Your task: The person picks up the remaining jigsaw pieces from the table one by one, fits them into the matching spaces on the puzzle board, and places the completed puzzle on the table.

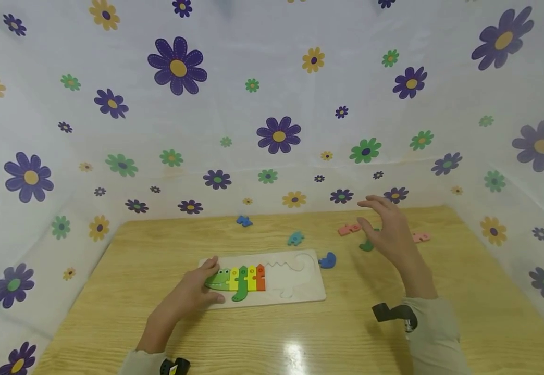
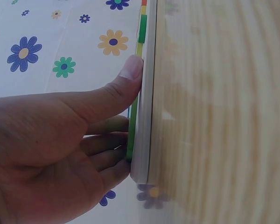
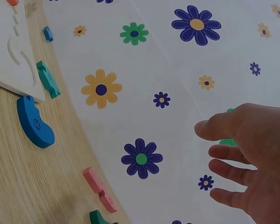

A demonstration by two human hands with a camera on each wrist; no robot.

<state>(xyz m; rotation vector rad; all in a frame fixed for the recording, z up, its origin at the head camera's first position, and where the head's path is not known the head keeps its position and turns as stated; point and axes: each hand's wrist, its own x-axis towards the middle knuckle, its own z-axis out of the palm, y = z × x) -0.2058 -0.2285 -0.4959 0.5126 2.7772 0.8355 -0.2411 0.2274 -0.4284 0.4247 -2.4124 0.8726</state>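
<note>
A wooden puzzle board (image 1: 295,297) lies on the table. Its left part carries a green crocodile head piece (image 1: 217,281), then yellow, green and orange pieces (image 1: 260,278); bare outlines show at the right. My left hand (image 1: 189,291) rests on the board's left end, thumb near the front corner and fingers over the head piece. In the left wrist view, that thumb (image 2: 131,70) touches the board's upper face. My right hand (image 1: 389,234) hovers above the table's right side, fingers spread and holding nothing. It partly covers a green piece (image 1: 367,245) in the head view.
Loose pieces lie around the board: a blue curved one (image 1: 328,260) at its right edge, a teal one (image 1: 295,238) behind it, a blue one (image 1: 244,221) farther back, and pink ones (image 1: 349,229) at the right. A flowered cloth (image 1: 234,130) encloses the table's back and sides.
</note>
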